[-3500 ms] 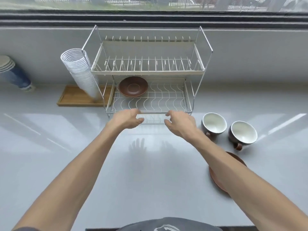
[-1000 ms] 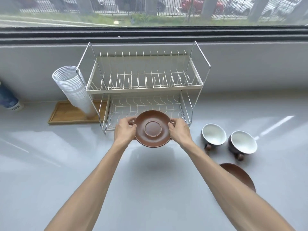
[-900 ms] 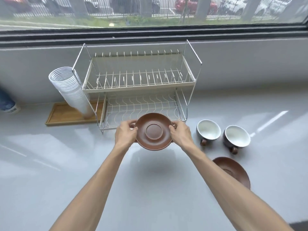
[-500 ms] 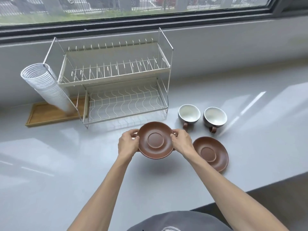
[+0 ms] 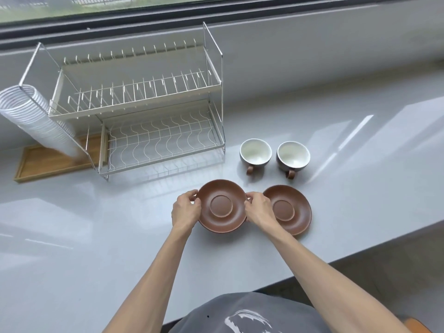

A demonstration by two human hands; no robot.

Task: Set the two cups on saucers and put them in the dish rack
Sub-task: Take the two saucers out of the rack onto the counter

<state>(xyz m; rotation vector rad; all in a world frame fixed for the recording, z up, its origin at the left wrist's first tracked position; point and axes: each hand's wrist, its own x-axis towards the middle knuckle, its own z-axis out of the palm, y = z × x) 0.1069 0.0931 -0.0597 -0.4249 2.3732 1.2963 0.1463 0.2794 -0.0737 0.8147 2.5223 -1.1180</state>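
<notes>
A brown saucer (image 5: 221,218) is low over or on the grey counter, gripped at its left rim by my left hand (image 5: 185,210) and at its right rim by my right hand (image 5: 259,209). Just to its right a second brown saucer (image 5: 292,212) lies flat on the counter, partly covered by my right hand. Behind the saucers stand two brown cups with white insides, the left cup (image 5: 255,156) and the right cup (image 5: 293,156), handles toward me. The two-tier wire dish rack (image 5: 158,111) stands at the back left with nothing in it.
A tilted stack of white disposable cups (image 5: 36,118) leans against the rack's left side over a wooden tray (image 5: 48,162). The counter's front edge (image 5: 360,255) runs diagonally at the lower right. A window ledge and wall close off the back.
The saucer came out of the rack's lower tier in both hands and has travelled toward me and down, ending beside the second saucer. My view has tilted down and shifted right.
</notes>
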